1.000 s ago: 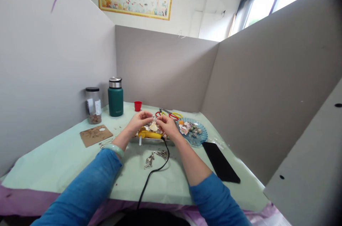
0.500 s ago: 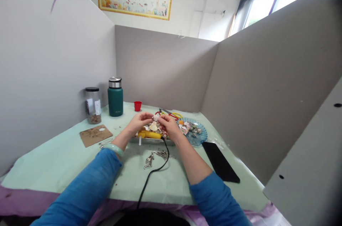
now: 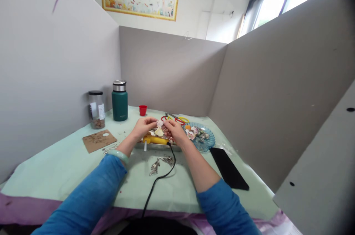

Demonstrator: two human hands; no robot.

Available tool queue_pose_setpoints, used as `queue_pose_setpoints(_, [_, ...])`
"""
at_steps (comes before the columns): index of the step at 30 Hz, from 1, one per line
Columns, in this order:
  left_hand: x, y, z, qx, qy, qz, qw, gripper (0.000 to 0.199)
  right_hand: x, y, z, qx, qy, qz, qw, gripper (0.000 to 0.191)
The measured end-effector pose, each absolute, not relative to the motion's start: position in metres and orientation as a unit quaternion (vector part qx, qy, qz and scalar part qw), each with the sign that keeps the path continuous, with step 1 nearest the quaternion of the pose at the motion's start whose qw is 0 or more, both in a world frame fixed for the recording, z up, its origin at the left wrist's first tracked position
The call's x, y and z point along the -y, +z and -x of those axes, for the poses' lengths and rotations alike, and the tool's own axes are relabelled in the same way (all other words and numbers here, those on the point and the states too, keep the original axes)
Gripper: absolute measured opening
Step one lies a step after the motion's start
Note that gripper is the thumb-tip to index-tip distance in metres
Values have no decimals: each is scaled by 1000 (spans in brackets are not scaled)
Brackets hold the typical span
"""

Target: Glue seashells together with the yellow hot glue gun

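Observation:
Between the fingertips of both hands is a small whitish-pink shell [image 3: 160,124], held over a metal tray [image 3: 155,147]. My left hand [image 3: 144,126] pinches its left side, and my right hand [image 3: 174,130] grips it from the right. Below them in the tray lie several loose shells [image 3: 159,132]. A yellow glue gun [image 3: 155,140] rests along the tray's front, its black cord [image 3: 163,177] running toward me. Silver metal clips [image 3: 154,167] lie on the cloth in front of the tray.
A blue scalloped plate [image 3: 208,144] holding shell pieces stands right of the tray, near a black phone-like slab [image 3: 229,168]. Pliers [image 3: 181,120] and a red cup [image 3: 142,110] are behind. Leftward are a green bottle [image 3: 119,103], a jar [image 3: 96,111] and a brown card [image 3: 97,142].
The shell between my fingers has turned slightly, showing a broader face, and sits a little lower. Both hands stay in nearly the same place.

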State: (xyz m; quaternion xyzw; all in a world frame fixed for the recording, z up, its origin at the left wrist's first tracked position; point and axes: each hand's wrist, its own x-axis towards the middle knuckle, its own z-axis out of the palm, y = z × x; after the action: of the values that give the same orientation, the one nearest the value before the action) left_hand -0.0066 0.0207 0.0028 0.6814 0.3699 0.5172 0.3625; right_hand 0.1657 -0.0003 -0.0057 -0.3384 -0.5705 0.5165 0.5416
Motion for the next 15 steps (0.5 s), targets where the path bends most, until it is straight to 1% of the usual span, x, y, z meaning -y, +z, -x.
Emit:
queue_pose_setpoints(6, [-18, 3, 6, -384, 515, -672, 369, 34, -2, -7, -168, 585, 494, 325, 554, 32])
queue_pose_setpoints(15, [-15, 5, 5, -393, 511, -672, 364, 36, 1, -6, -166, 592, 469, 354, 552, 29])
